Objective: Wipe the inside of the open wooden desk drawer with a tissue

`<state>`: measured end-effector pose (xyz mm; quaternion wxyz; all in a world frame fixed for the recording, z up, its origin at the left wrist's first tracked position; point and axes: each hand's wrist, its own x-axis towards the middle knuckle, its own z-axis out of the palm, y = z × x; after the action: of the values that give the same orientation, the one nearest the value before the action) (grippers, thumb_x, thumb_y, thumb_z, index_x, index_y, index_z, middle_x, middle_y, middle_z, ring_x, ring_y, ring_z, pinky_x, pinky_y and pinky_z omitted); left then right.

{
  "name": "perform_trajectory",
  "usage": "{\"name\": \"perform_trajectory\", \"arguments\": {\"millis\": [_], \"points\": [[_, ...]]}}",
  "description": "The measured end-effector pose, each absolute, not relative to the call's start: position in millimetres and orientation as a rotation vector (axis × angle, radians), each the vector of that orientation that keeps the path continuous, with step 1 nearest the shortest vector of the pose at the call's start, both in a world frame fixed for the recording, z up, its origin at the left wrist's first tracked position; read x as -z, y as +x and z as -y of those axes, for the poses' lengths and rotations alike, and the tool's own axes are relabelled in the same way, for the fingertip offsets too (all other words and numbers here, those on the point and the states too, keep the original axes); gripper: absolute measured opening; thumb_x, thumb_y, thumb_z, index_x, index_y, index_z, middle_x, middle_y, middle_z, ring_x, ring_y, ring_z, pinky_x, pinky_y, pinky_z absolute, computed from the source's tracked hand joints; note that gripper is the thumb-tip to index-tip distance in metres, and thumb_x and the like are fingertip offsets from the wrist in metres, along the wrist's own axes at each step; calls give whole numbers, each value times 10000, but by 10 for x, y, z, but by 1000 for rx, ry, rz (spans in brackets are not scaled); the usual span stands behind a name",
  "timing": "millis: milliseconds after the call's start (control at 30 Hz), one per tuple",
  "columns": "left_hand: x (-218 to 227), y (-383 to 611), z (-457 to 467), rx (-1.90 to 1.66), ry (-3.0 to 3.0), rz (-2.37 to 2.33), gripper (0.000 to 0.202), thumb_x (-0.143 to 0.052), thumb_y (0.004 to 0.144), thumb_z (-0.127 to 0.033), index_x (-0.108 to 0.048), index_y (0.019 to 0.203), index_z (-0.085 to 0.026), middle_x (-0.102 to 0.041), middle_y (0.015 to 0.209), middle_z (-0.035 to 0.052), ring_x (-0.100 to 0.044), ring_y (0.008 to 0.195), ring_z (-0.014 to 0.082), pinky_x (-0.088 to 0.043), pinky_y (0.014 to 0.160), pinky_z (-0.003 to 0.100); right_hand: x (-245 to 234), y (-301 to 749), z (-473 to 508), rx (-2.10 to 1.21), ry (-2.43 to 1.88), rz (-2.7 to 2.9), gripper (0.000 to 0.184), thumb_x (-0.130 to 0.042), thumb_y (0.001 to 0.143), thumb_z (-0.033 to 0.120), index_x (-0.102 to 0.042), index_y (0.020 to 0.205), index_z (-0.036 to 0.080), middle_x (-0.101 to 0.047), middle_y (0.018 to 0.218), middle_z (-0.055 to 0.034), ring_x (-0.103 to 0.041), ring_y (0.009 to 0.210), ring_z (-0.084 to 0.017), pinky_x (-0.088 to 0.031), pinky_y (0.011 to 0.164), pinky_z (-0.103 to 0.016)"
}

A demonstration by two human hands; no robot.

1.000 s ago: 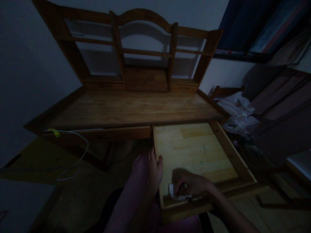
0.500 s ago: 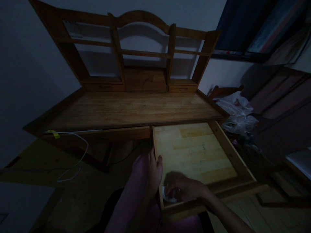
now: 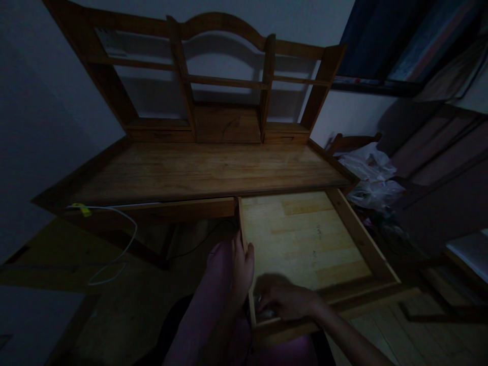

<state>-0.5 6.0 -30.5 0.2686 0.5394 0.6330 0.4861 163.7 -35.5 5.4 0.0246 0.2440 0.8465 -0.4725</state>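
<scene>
A wooden desk (image 3: 206,170) has its right drawer (image 3: 305,239) pulled out, with a pale bare bottom. My left hand (image 3: 238,269) grips the drawer's left side wall, thumb inside and fingers outside. My right hand (image 3: 284,300) rests palm down in the drawer's near left corner, fingers closed over a small white cloth or tissue (image 3: 265,311) that is almost hidden beneath it. The light is very dim.
A wooden hutch with shelves (image 3: 213,81) stands at the desk's back. A white cable (image 3: 122,229) with a yellow tag hangs off the desk's left front. White plastic bags (image 3: 371,175) lie to the right, beside dark furniture.
My right hand has slid the white cloth leftwards along the drawer's front edge into the near left corner, now covering it almost fully. My left hand has stayed on the drawer's side.
</scene>
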Motion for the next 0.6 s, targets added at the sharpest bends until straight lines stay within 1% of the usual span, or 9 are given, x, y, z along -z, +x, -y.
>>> {"name": "perform_trajectory", "arguments": {"millis": [133, 200, 300, 400, 500, 600], "points": [[312, 5, -65, -1298, 1424, -1714, 470, -451, 965, -282, -458, 1418, -156, -541, 1399, 172, -494, 1318, 271, -382, 1122, 449, -27, 1631, 343, 1426, 779, -2639, 499, -568, 743, 16, -754, 1134, 265, -774, 1079, -12, -689, 988, -159, -459, 891, -259], [293, 8, -63, -1298, 1427, -1721, 466, -456, 961, -281, -474, 1411, -160, -548, 1397, 176, -499, 1316, 281, -389, 1114, 454, -7, 1627, 340, 1414, 770, -2651, 498, -576, 742, 22, -750, 1140, 265, -772, 1086, -9, -686, 995, -161, -454, 904, -262], [274, -5, -57, -1307, 1442, -1754, 461, -467, 952, -278, -498, 1402, -186, -582, 1358, 166, -530, 1287, 287, -408, 1093, 447, 12, 1606, 349, 1398, 770, -2644, 501, -588, 730, 22, -750, 1141, 259, -770, 1096, -10, -683, 1002, -167, -449, 911, -261], [273, -40, -53, -1271, 1513, -1798, 473, -479, 946, -303, -497, 1407, -196, -610, 1310, 151, -556, 1252, 294, -398, 1094, 466, 8, 1581, 365, 1340, 839, -2623, 510, -599, 721, 18, -756, 1121, 291, -774, 1067, 8, -681, 995, -172, -439, 929, -272], [271, -60, -51, -1208, 1602, -1831, 465, -489, 950, -335, -515, 1391, -190, -612, 1308, 157, -545, 1258, 309, -357, 1123, 488, 6, 1605, 363, 1338, 872, -2604, 521, -580, 721, -5, -766, 1102, 297, -778, 1038, 9, -679, 976, -172, -445, 901, -272], [274, -35, -54, -1276, 1506, -1759, 467, -455, 961, -301, -478, 1409, -172, -576, 1365, 169, -522, 1292, 288, -376, 1121, 460, 25, 1721, 339, 1402, 879, -2604, 484, -574, 712, -20, -790, 1022, 282, -779, 973, 3, -668, 924, -170, -456, 835, -265]]}}
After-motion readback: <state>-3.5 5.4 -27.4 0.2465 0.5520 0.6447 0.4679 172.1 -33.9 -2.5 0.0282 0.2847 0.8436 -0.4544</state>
